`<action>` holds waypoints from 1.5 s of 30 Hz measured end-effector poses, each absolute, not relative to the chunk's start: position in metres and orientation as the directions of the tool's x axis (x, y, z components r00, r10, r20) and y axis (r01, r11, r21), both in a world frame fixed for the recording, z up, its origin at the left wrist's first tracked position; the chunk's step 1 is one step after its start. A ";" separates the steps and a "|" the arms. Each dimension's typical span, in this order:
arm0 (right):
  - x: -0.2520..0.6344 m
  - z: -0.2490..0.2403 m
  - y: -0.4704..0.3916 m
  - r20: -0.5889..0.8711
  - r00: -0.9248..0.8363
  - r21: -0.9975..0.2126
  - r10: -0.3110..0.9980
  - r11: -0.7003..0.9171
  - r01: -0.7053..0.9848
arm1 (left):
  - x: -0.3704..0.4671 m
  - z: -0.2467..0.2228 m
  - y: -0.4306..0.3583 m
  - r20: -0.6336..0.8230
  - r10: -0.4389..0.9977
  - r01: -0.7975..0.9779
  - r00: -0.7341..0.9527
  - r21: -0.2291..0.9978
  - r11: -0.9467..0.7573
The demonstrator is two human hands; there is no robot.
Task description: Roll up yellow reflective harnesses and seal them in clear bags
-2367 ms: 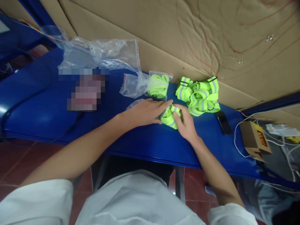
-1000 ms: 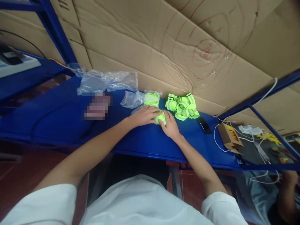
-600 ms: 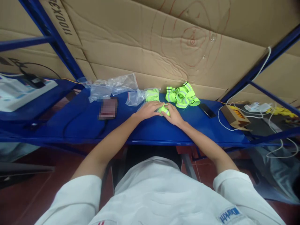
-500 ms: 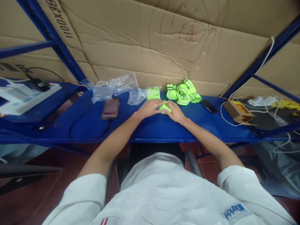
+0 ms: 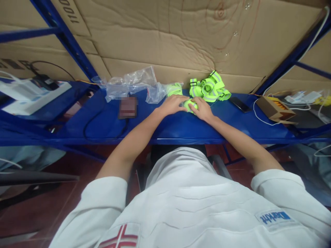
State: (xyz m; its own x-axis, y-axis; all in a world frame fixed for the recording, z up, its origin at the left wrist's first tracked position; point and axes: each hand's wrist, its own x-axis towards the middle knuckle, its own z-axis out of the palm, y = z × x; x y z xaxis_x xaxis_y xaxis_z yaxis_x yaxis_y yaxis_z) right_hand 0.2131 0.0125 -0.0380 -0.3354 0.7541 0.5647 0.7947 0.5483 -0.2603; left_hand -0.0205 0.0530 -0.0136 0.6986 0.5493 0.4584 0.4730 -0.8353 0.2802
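A folded neon yellow-green reflective strap (image 5: 190, 106) rests low on the blue table between my two hands. My left hand (image 5: 173, 105) presses at its left side, fingers bent, with a bit of clear plastic by the fingertips. From the right, my right hand (image 5: 203, 109) grips the same strap, thumb in front and fingers over the top. Just behind my left hand lies another neon bundle (image 5: 174, 89) in a clear bag. Behind my right hand is a loose pile of neon reflective straps (image 5: 209, 89) with black buckles.
Crumpled clear plastic bags (image 5: 131, 84) and a blurred-out dark red item (image 5: 127, 106) lie left on the blue table (image 5: 178, 129). To the right are a black phone (image 5: 240, 104), an open cardboard box (image 5: 275, 109) and a white cable. A cardboard wall (image 5: 129, 38) stands behind.
The view has tilted down and shifted left, so everything sits higher and further right. Both hands stay around the strap, with slight finger movement.
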 end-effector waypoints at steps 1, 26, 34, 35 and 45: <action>0.214 -0.038 0.013 0.564 -0.364 -0.250 0.741 0.574 0.780 | -0.020 -0.014 0.052 0.458 0.541 0.459 0.705 0.287 -0.841; 0.222 -0.040 0.007 0.530 -0.572 -0.270 0.626 0.764 0.586 | -0.023 -0.009 0.049 0.259 0.654 0.532 0.711 0.411 -0.741; 0.219 -0.033 0.001 0.499 -0.700 -0.161 0.511 0.848 0.504 | -0.035 0.003 0.052 0.184 0.610 0.477 0.771 0.468 -0.744; 0.219 -0.030 0.000 0.497 -0.706 -0.145 0.505 0.850 0.507 | -0.035 0.005 0.049 0.214 0.606 0.461 0.766 0.476 -0.749; 0.210 -0.015 -0.009 0.423 -0.761 -0.063 0.492 0.853 0.517 | -0.059 0.032 0.049 0.155 0.696 0.269 0.701 0.847 -0.459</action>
State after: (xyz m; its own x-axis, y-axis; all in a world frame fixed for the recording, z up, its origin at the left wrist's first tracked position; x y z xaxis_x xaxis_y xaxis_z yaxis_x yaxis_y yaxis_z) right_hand 0.2102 -0.0087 -0.0153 -0.7606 0.4922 0.4234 0.5174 0.8534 -0.0626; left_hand -0.0592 0.0494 0.0321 0.7007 0.6964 0.1548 0.2687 -0.4586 0.8471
